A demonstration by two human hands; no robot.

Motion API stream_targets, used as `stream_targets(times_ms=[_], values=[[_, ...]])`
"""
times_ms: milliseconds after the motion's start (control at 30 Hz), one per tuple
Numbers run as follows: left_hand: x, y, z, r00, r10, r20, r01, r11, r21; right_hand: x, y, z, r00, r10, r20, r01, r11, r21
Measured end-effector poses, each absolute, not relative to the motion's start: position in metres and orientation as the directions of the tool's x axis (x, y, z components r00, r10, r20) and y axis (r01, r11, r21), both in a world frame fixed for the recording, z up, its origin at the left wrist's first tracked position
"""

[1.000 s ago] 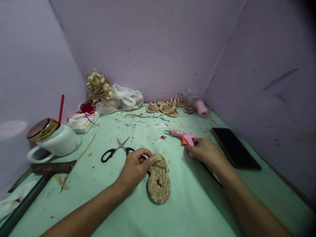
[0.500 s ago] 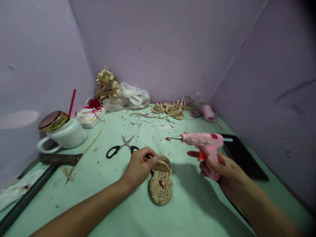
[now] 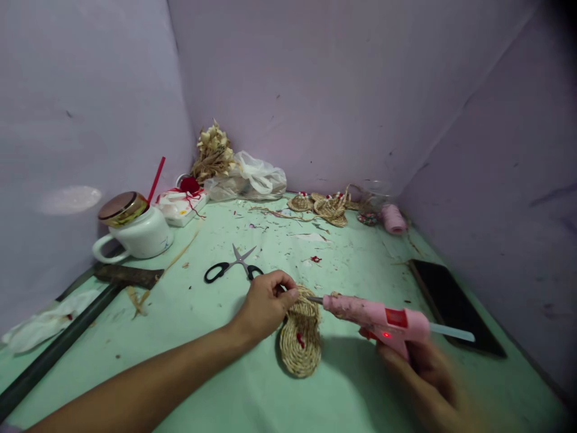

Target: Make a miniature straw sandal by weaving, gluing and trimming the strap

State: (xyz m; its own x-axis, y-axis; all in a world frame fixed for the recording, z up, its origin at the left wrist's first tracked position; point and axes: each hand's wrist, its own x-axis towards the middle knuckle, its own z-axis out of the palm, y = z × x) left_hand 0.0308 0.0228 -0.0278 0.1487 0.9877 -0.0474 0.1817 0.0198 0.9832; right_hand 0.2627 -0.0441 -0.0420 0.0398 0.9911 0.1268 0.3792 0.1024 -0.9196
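Note:
A small slipper (image 3: pixel 301 355) of coiled, braided straw lies on the green tabletop, a bit of red on its sole. At its far left edge the fingers of my left hand (image 3: pixel 268 307) are pinched together; what sits between the fingertips is mostly hidden. My right hand (image 3: pixel 424 373), partly blurred, is wrapped round the grip of a pink hot glue gun (image 3: pixel 378 316). Its metal nozzle reaches the slipper's far right part, over the strap; I cannot tell whether it touches. A clear glue stick (image 3: pixel 453 332) sticks out behind, and a small red light glows on the side.
Scissors (image 3: pixel 237 263) lie spread beyond my left hand. Left are a hammer (image 3: pixel 121 279), a white mug (image 3: pixel 146 234) and a white box (image 3: pixel 180 209). A black phone (image 3: pixel 460 310) lies right. Straw slippers (image 3: pixel 331 207), a plastic bag (image 3: pixel 252 177) and a pink spool (image 3: pixel 393 219) stand behind.
The glue gun has come down and towards me, bringing its nozzle from beyond the slipper to the strap. My left hand stays at the slipper. The view has shifted slightly left.

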Motion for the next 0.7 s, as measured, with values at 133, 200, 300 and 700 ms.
stream_targets(times_ms=[133, 200, 300, 700], values=[[0.031, 0.0217, -0.0276, 0.139, 0.989, -0.041, 0.168, 0.017, 0.986, 0.2652, -0.0443, -0.0455, 0.041, 0.989, 0.14, 0.426, 0.11, -0.898], [0.0309, 0.0208, -0.0273, 0.139, 0.989, -0.043, 0.166, 0.019, 0.986, 0.2649, -0.0448, -0.0454, 0.045, 0.989, 0.143, 0.444, 0.108, -0.889], [0.0308, 0.0199, -0.0266, 0.142, 0.989, -0.044, 0.168, 0.02, 0.986, 0.2628, -0.0458, -0.0444, 0.058, 0.986, 0.154, 0.455, 0.111, -0.884], [0.0313, 0.0195, -0.0277, 0.137, 0.99, -0.046, 0.149, 0.026, 0.988, 0.257, -0.0479, -0.0371, 0.057, 0.986, 0.156, 0.506, 0.106, -0.856]])
